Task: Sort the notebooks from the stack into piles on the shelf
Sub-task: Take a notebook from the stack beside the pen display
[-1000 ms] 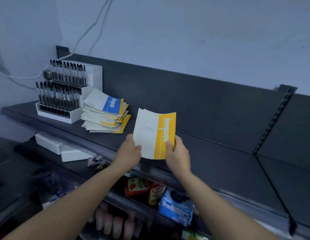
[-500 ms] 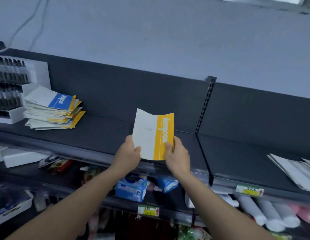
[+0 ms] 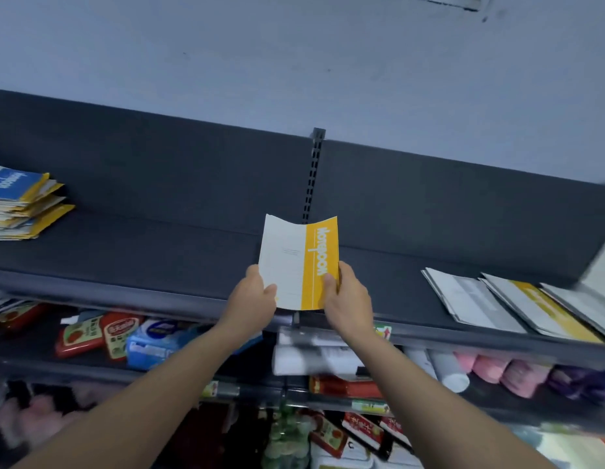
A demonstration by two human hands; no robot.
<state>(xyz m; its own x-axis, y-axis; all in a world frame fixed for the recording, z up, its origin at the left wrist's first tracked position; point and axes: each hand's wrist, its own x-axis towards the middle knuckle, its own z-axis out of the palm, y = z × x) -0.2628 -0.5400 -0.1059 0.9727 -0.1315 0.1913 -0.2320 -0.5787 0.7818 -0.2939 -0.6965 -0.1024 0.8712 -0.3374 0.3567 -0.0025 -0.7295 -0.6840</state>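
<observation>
A white notebook with a yellow band (image 3: 299,262) stands upright in front of me, above the front edge of the dark shelf (image 3: 165,255). My left hand (image 3: 252,296) grips its lower left corner and my right hand (image 3: 345,294) pinches its lower right edge. The mixed stack of notebooks (image 3: 23,206), with a blue one on top, lies at the far left of the shelf. At the right lie flat piles: a white notebook (image 3: 470,299) and a yellow-banded notebook (image 3: 538,308), with more running out of view.
A slotted upright (image 3: 313,174) divides the shelf's back panel just behind the held notebook. Lower shelves hold red and blue packets (image 3: 125,336), white rolls (image 3: 443,367) and pink items (image 3: 504,370). The wall rises above the shelf.
The view has swung further right: the stack slid to the left edge, the pen display left the frame, and more of the right-hand piles came into sight. Both hands keep the same hold.
</observation>
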